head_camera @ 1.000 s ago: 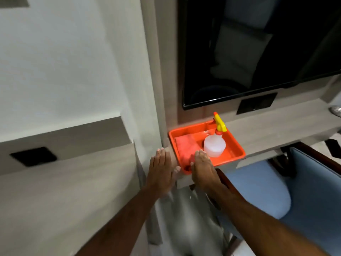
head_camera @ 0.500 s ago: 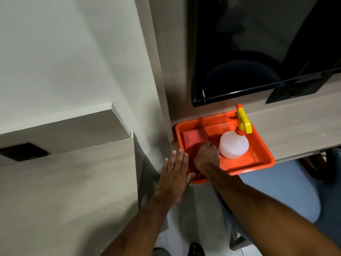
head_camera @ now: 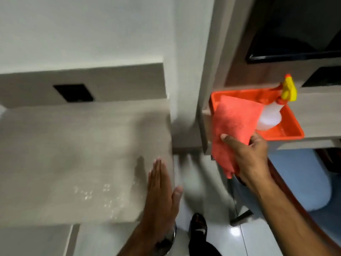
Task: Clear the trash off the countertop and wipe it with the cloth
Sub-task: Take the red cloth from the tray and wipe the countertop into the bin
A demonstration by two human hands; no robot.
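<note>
A coral-red cloth hangs from my right hand, which grips its lower part just in front of the orange tray. The cloth is lifted clear of the tray and drapes over its near-left corner. My left hand lies flat with fingers together at the right edge of the grey wood-grain countertop, holding nothing. The countertop surface shows a faint wet sheen near its front edge; no trash is visible on it.
A clear spray bottle with a yellow trigger stands in the tray on a desk ledge. A black screen hangs above. A blue chair sits under the desk. My foot and tiled floor show below.
My right hand has closed on the cloth and pulled it up out of the tray toward me. My left hand has moved left onto the countertop edge. The view has swung left.
</note>
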